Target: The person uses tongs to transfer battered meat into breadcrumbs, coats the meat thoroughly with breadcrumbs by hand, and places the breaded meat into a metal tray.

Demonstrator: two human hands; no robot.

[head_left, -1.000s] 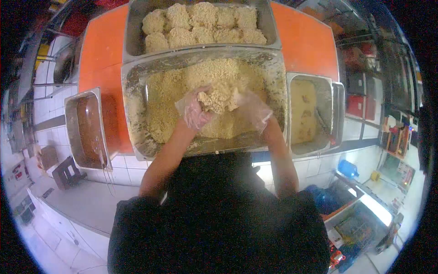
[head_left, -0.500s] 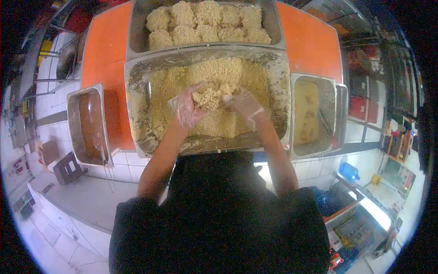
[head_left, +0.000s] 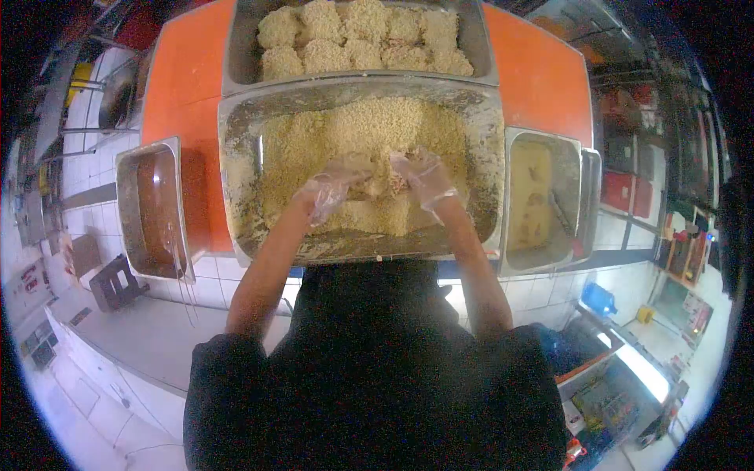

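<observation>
My left hand [head_left: 334,184], in a clear plastic glove, reaches over the pan of crumbs [head_left: 363,248] with its fingers stretched out towards the right. My right hand [head_left: 428,182], gloved the same way, curls around a crumb-coated piece of food [head_left: 398,174] with some pinkish patches. The piece lies low in the crumbs between my hands, partly covered by the right fingers. Pale, coarse crumbs [head_left: 373,118] are heaped behind my hands and spread across the pan.
Behind, a metal pan [head_left: 245,47] holds several crumb-coated pieces [head_left: 365,53] in two rows. A pan of brownish liquid [head_left: 157,212] stands left; a pan of yellowish liquid [head_left: 534,188] stands right, with pieces in it. Orange boards [head_left: 542,63] flank the pans.
The crumb-coated piece was lifted between both hands; now it is lower in the crumbs. My left hand has turned palm down, and its fingers have come off the piece.
</observation>
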